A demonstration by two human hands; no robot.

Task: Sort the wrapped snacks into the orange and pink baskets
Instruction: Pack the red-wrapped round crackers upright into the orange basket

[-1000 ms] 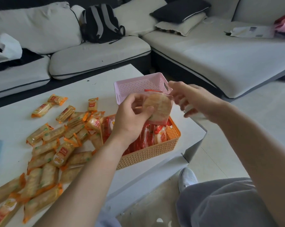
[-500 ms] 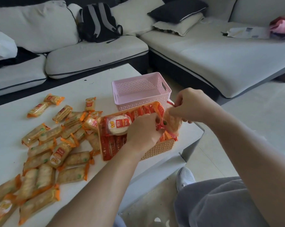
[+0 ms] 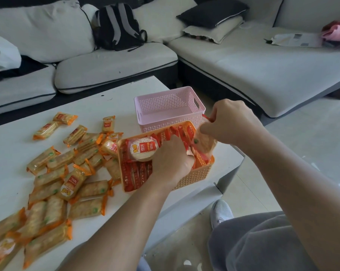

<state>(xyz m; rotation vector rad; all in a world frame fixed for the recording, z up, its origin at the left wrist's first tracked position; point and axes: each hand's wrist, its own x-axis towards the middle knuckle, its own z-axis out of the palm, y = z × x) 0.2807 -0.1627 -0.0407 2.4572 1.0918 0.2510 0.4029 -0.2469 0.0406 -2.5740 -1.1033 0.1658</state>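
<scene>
Over the part-filled orange basket [image 3: 196, 177], pinching 1 round snack [image 3: 204, 145] by right hand [image 3: 231, 122], left hand [image 3: 171, 163] grip unclear, leaving crackers [image 3: 67, 173] unsorted, pink basket [image 3: 165, 106] empty.

A black backpack [image 3: 118, 26] sits on the white sofa [image 3: 114, 69] beyond the white table [image 3: 106, 100], a dark cushion [image 3: 212, 12] nearby.

The round pack [image 3: 143, 148] in the orange basket [image 3: 194, 178] reads "雪饼" and "151"; other wrappers [image 3: 46, 131] blur.

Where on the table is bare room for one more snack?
Bare: the table's far strip, from the sofa to the pink basket and yellow snacks. Crowded: those snacks; at the orange basket, left hand, and right hand holding a round snack.
</scene>
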